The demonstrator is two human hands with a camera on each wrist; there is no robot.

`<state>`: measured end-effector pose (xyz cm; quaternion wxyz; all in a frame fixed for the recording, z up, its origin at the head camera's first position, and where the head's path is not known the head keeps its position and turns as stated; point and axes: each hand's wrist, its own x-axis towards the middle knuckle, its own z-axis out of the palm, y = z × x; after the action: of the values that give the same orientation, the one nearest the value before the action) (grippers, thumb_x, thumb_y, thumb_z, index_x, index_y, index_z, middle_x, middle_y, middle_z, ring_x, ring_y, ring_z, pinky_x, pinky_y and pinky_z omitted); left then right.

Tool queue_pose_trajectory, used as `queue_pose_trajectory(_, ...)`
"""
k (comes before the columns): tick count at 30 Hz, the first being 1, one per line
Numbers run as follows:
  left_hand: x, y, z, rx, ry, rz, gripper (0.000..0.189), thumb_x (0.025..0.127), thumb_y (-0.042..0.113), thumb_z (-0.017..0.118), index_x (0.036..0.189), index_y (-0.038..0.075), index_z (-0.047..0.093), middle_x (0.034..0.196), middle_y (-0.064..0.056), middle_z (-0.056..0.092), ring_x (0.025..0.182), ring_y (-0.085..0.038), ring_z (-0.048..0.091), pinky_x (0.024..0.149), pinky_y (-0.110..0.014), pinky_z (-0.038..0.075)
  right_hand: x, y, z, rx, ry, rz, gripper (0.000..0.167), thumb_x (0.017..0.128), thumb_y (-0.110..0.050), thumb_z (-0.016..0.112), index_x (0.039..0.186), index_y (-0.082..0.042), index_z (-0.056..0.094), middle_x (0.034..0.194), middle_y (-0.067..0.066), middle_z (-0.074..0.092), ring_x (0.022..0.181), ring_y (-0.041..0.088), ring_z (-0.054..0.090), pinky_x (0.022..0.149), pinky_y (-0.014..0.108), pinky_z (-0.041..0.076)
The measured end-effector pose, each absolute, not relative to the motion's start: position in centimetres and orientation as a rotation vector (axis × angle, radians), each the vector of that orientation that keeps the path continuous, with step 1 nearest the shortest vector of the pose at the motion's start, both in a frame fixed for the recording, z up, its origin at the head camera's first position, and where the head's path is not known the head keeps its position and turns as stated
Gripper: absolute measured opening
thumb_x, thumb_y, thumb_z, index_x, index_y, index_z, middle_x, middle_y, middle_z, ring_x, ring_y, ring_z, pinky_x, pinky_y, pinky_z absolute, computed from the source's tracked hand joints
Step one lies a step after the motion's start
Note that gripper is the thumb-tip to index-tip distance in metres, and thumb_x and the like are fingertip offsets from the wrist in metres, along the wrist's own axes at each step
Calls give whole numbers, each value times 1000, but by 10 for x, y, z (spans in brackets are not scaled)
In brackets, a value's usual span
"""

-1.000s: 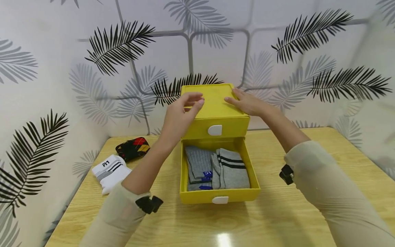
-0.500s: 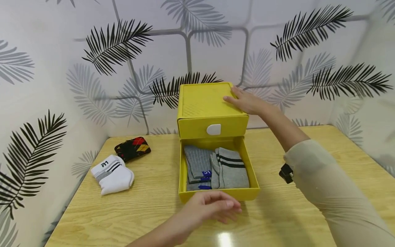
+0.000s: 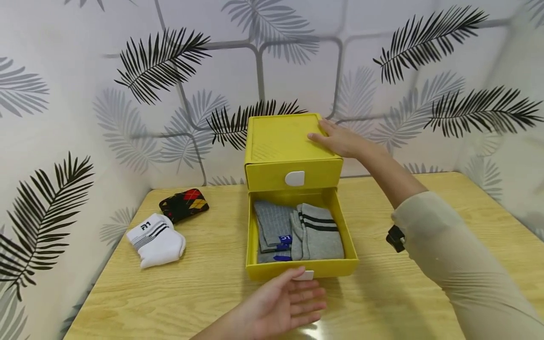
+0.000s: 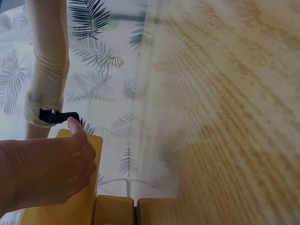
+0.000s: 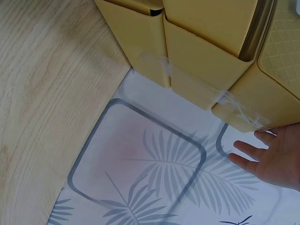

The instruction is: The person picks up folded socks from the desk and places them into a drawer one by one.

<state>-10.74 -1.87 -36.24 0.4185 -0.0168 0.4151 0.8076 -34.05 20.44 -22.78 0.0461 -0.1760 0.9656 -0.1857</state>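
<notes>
A yellow two-drawer box (image 3: 282, 137) stands at the back of the table, its lower drawer (image 3: 340, 269) pulled out. Inside lie folded dark grey ribbed socks (image 3: 272, 222) with blue labels, beside light grey socks (image 3: 324, 243) with black stripes. My left hand (image 3: 276, 304) is at the drawer's front, palm turned up and fingers extended, its thumb by the white pull tab (image 3: 309, 275); whether it touches the tab is unclear. My right hand (image 3: 342, 141) rests on the top right edge of the box. In the right wrist view its fingers (image 5: 248, 150) are spread beside the yellow box.
White socks (image 3: 157, 243) with black stripes and a dark argyle folded piece (image 3: 183, 205) lie on the left of the wooden table (image 3: 170, 297). The wall (image 3: 297, 71) with leaf patterns stands right behind the box.
My left hand has come down from above the box's top to the front of the lower drawer and turned palm up. My right hand has stayed on the box.
</notes>
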Motion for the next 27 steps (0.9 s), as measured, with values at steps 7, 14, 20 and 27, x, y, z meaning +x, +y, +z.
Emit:
queue_pose_trajectory(7,-114,-19,-364,-19,1078,2045,60,95,32,48,131,-14,33,131,-29,41,120,-40,41,99,-43,34,-339,205,-225,-520,2949,-547,79,94,-58,23,147,-4,-1,151,16,-3,136,31,-4,106,52,-1)
queue_pose_trajectory(14,-123,-19,-358,25,1116,2007,57,97,31,44,129,-16,36,131,-29,42,122,-40,39,99,-42,33,-338,206,-225,-527,2954,-562,78,95,-56,24,147,-2,1,151,17,-3,136,31,-4,106,51,-1)
queue_pose_trajectory(20,-132,-21,-349,3,1100,2034,56,97,34,46,126,-14,39,128,-27,45,118,-40,43,98,-42,36,-338,206,-226,-520,2949,-575,78,95,-56,24,147,-3,1,151,16,-3,136,32,-3,106,52,-1)
queue_pose_trajectory(27,-145,-20,-345,-12,1102,2057,54,97,33,44,125,-14,39,127,-27,47,119,-38,44,97,-41,36,-337,204,-226,-531,2940,-564,77,96,-54,24,147,-2,1,151,18,-3,136,33,-3,106,52,0)
